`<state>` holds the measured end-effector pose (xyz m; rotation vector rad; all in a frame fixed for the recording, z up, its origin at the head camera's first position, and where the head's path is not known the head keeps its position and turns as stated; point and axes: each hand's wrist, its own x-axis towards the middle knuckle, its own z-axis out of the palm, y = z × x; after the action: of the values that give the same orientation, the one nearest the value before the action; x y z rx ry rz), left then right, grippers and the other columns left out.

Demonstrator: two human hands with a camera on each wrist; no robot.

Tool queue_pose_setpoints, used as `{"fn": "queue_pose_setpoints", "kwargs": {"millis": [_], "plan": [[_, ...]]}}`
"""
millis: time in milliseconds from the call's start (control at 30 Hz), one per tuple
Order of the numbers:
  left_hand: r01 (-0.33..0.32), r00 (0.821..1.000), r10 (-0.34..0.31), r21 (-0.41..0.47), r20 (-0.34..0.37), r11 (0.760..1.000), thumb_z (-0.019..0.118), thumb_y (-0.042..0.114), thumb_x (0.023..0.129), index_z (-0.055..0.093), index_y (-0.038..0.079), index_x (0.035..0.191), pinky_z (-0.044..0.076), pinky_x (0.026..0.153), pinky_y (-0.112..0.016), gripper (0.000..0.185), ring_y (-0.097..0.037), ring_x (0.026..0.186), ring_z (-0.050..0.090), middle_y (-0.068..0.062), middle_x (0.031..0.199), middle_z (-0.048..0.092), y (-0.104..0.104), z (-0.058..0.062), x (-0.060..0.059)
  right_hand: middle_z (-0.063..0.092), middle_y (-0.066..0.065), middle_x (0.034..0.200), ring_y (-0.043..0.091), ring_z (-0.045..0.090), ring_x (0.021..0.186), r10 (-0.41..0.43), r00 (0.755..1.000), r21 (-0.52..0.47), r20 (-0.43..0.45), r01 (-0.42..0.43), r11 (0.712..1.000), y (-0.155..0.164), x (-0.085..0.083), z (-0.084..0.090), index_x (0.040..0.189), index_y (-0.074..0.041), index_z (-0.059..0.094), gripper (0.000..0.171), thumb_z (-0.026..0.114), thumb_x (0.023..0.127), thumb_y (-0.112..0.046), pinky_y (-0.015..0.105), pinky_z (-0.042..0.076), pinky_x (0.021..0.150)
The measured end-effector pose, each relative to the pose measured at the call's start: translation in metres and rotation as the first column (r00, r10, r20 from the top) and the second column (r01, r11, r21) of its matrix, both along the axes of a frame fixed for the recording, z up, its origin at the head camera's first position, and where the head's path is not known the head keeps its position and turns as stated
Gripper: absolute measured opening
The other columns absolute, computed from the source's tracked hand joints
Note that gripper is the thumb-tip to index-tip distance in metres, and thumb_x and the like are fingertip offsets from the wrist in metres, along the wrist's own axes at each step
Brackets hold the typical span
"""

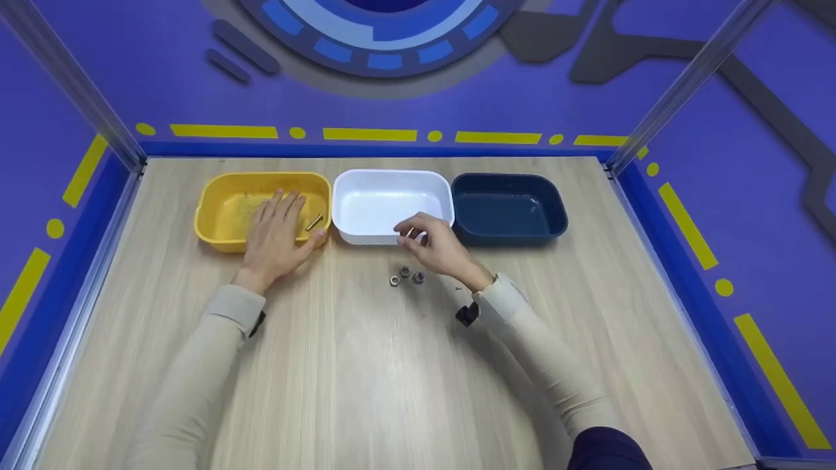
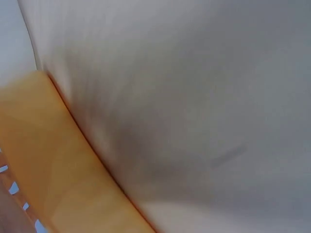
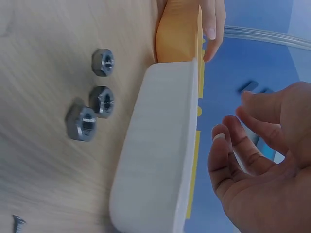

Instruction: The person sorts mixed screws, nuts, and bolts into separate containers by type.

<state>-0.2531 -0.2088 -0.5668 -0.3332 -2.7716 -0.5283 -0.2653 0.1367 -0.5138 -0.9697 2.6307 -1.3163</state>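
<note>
My left hand [image 1: 274,238] reaches over the front rim of the yellow bin [image 1: 222,243], fingers extended inside it and thumb by the right front corner. A brass-coloured bolt [image 1: 314,222] lies in that bin, right of the fingers. My right hand [image 3: 265,160] hovers at the front right rim of the white bin [image 3: 153,141], its fingers loosely bent and thumb apart from them; I see nothing between them. On the table in front of the white bin lie three hex nuts [image 3: 102,101]. A small screw [image 3: 18,223] lies off to their right in the head view.
A dark blue bin [image 1: 509,230] stands against the right side of the white one, completing a row across the wooden table [image 1: 366,378]. Blue panels [image 1: 457,108] with yellow markings enclose the back and sides. In the left wrist view the yellow bin's wall [image 2: 63,160] is close.
</note>
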Motion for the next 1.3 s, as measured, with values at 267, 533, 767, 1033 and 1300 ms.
{"fn": "queue_pose_setpoints", "kwargs": {"millis": [267, 533, 767, 1033, 1300], "plan": [[0.032, 0.999, -0.032, 0.007, 0.031, 0.999, 0.051, 0.063, 0.104, 0.042, 0.002, 0.162, 0.016, 0.135, -0.058, 0.085, -0.043, 0.162, 0.027, -0.020, 0.168, 0.042, 0.028, -0.004, -0.009, 0.075, 0.016, 0.104, 0.028, 0.072, 0.092, -0.027, 0.998, -0.052, 0.055, 0.030, 0.998, 0.012, 0.008, -0.027, 0.117, 0.006, 0.075, 0.021, 0.074, 0.100, -0.006, 0.026, 0.057, 0.075], [0.043, 0.998, -0.043, -0.006, 0.053, 0.999, 0.050, 0.064, 0.104, 0.036, 0.003, 0.165, 0.014, 0.136, -0.056, 0.087, -0.041, 0.163, 0.023, -0.020, 0.171, 0.038, 0.043, -0.003, -0.015, 0.075, 0.016, 0.103, 0.026, 0.071, 0.093, -0.084, 0.992, -0.044, 0.098, 0.089, 0.995, 0.024, 0.015, -0.049, 0.118, 0.006, 0.075, 0.023, 0.075, 0.099, -0.005, 0.025, 0.057, 0.075], [0.048, 0.995, -0.046, -0.025, 0.087, 0.999, 0.048, 0.066, 0.104, 0.032, 0.001, 0.167, 0.012, 0.136, -0.056, 0.091, -0.041, 0.165, 0.019, -0.020, 0.173, 0.033, 0.048, -0.002, -0.021, 0.073, 0.015, 0.105, 0.024, 0.070, 0.091, -0.121, 0.981, -0.059, 0.150, 0.131, 0.990, 0.031, 0.020, -0.062, 0.115, 0.005, 0.076, 0.021, 0.077, 0.098, -0.006, 0.023, 0.056, 0.078], [0.037, 0.983, -0.025, -0.061, 0.182, 0.997, 0.039, 0.071, 0.105, 0.021, 0.002, 0.170, 0.002, 0.137, -0.052, 0.096, -0.035, 0.168, 0.005, -0.016, 0.179, 0.018, 0.053, -0.001, -0.023, 0.071, 0.015, 0.105, 0.018, 0.065, 0.088, -0.111, 0.980, -0.002, 0.166, 0.113, 0.994, 0.038, 0.023, -0.067, 0.117, 0.002, 0.075, 0.022, 0.078, 0.097, -0.007, 0.023, 0.053, 0.076], [0.049, 0.986, -0.036, -0.080, 0.161, 0.996, 0.039, 0.068, 0.106, 0.021, 0.000, 0.169, 0.003, 0.137, -0.054, 0.094, -0.036, 0.167, 0.007, -0.019, 0.178, 0.020, 0.056, -0.002, -0.024, 0.072, 0.013, 0.106, 0.020, 0.066, 0.090, -0.084, 0.986, 0.046, 0.146, 0.078, 0.996, 0.042, 0.023, -0.070, 0.114, 0.000, 0.077, 0.021, 0.081, 0.095, -0.008, 0.029, 0.056, 0.076]]}}
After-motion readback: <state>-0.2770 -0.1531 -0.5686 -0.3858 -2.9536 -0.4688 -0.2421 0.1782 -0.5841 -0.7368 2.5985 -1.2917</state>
